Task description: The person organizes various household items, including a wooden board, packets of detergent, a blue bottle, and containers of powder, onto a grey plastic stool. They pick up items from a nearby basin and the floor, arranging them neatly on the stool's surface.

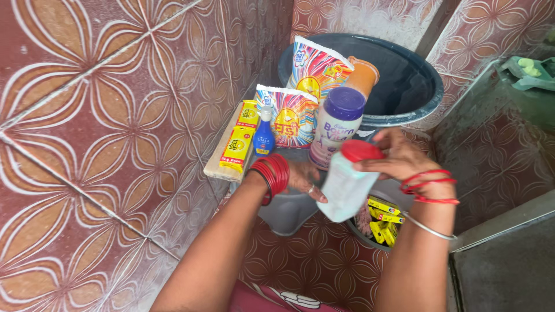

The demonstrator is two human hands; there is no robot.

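Left hand (pixel 303 179) cradles a pale plastic jar (pixel 345 188) from below while right hand (pixel 399 159) grips its red lid (pixel 361 151).

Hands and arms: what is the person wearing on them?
The left hand has a thick stack of red bangles at the wrist and a ring on one finger. The right hand has red thread wound round the wrist and a thin silver bangle below it. No sleeves show.
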